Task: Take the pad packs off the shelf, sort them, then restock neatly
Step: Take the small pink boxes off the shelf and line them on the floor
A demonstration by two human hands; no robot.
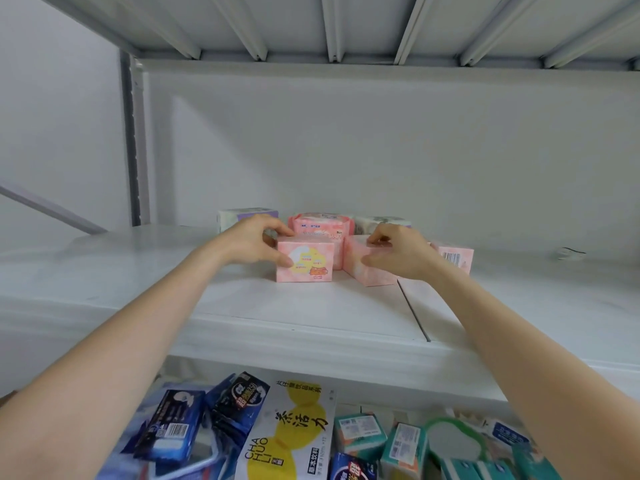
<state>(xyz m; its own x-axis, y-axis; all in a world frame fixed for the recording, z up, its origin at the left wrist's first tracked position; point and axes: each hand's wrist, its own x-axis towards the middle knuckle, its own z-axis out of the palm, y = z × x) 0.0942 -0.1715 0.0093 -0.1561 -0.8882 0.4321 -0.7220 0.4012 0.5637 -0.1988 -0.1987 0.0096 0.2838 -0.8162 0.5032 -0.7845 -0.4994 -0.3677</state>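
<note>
White shelving fills the view. Nearest, below the shelf (311,313), lies a loose heap: dark blue packs (173,424) at left, a white and yellow carton (287,431) in the middle, teal packs (360,431) at right. Both bare forearms reach up over the shelf's front edge.

Further in, three pink packs stand in a row on the shelf. The left hand (254,242) grips the left pack (308,263), thumb on its printed front, fingers curled over its top rear edge. The right hand (398,254) grips the middle pack (356,271), fingertips on its top and thumb against its near side. This pack is turned at an angle, with one corner close to the left pack. The right pack (455,258), barcode facing out, sits just behind the right hand.

Behind them, against the wall (381,143), is a second row: a purple pack (247,216), a soft pink pack (320,226) and a grey pack (377,221). A ribbed upper shelf (311,22) runs overhead.
</note>
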